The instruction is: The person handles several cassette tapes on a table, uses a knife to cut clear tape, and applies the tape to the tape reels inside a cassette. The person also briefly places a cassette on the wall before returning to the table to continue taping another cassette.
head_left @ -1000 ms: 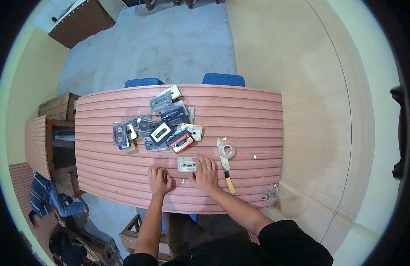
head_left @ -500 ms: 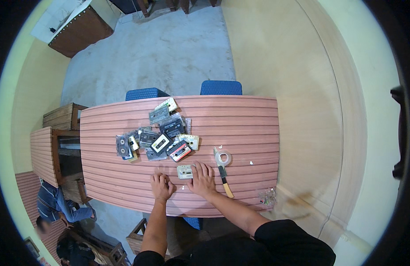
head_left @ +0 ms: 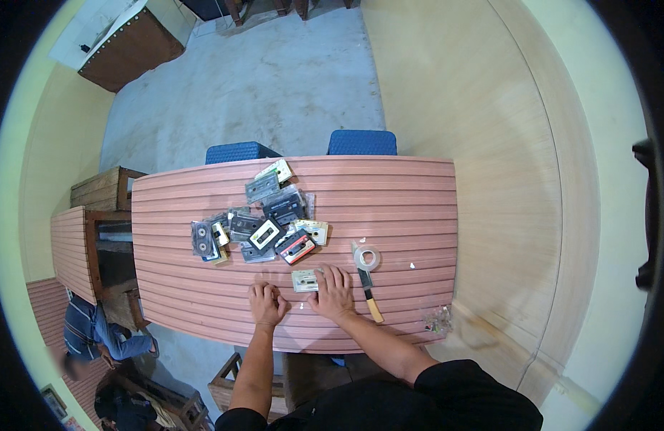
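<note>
Reddish-brown slatted wood across the whole table [head_left: 389,194], with a single pale cassette [head_left: 304,280] lying flat near its front edge. Right hand [head_left: 335,293] spread flat just beside that cassette, fingers [head_left: 325,276] open and touching its right end, pinning rather than gripping it. Left hand [head_left: 267,303] resting just left of the cassette, fingers curled loosely and holding nothing. Judged from this: one cassette singled out from the stock and being steadied for work, barely begun; next move likely calling for a firm hold on the cassette and a reach to the tools on its right. Just right of the cassette, a knife [head_left: 368,287] with a pale wooden handle and a roll of clear tape [head_left: 366,257]. Behind the cassette, a loose pile of cassettes [head_left: 264,223], some in clear cases. Further right at the table's front edge, a small heap of crumpled clear scraps [head_left: 437,318]. Beyond the table, two blue chairs [head_left: 361,142], grey concrete floor, pale wood-panelled wall.
</note>
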The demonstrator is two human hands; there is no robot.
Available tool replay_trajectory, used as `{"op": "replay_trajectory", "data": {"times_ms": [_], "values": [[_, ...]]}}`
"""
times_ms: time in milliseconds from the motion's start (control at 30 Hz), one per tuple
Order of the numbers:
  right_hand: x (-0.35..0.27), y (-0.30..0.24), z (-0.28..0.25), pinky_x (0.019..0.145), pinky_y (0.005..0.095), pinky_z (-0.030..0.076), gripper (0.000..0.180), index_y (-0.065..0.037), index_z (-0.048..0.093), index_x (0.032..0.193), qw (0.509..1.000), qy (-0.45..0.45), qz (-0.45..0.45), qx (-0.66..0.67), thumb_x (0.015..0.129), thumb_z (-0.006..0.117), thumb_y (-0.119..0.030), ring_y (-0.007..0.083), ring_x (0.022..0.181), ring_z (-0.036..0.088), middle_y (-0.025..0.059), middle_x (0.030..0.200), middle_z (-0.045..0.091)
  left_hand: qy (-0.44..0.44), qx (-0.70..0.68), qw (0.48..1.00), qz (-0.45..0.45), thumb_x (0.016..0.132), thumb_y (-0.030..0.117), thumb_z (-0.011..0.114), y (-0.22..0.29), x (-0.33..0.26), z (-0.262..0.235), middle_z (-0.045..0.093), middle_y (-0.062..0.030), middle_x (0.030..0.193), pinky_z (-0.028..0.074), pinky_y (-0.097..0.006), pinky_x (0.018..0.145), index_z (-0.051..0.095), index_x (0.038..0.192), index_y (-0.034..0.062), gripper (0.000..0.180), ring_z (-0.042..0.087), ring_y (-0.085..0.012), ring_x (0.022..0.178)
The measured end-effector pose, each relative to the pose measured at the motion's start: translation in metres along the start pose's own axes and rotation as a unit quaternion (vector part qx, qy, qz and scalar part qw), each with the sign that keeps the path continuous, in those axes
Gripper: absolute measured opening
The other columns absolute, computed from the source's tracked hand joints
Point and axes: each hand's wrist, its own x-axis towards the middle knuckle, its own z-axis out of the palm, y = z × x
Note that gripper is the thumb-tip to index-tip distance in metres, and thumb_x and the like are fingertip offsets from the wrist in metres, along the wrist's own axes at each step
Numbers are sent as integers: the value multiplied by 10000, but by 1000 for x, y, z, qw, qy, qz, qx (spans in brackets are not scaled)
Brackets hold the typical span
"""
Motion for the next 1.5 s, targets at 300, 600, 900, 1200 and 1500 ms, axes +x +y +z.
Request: {"op": "replay_trajectory", "data": {"times_ms": [300,600,900,1200,1500], "values": [[1,2,0,1253,582,346,740,-6,578,1458,999,14,19,38,797,770,-277,385,1436,525,195,1532,584,-4,-19,1000,24,817,257,781,11,18,-7,605,-174,1093,490,-561,911,609,1054,80,343,589,-436,1062],[-20,11,4,1179,603,393,771,-20,548,1468,996,33,-16,75,772,835,-184,439,1360,560,211,1484,601,-110,-124,973,161,759,570,939,14,74,-5,656,-77,1031,536,-437,737,674,1195,117,682,680,-316,856],[-29,21,1,1108,566,480,764,-28,533,1487,977,97,-133,133,784,825,-79,442,1256,621,225,1383,613,-2,-131,960,248,683,450,987,9,52,-1,690,-104,1089,570,-401,778,734,1249,98,713,717,-303,940],[-23,31,-19,1076,384,560,682,-40,618,1437,964,77,-145,207,772,662,106,284,1199,669,152,1332,656,-71,-265,912,306,627,176,1020,5,60,-4,591,-126,1292,544,-469,1066,641,1363,123,829,617,-329,1282],[-15,65,-45,1099,532,479,511,-74,709,1303,951,254,-132,-114,793,705,-41,423,1269,566,186,1354,616,-92,-191,926,312,694,339,980,2,53,-12,571,-196,1504,477,-512,1177,546,1581,75,1022,545,-405,1369]]}}
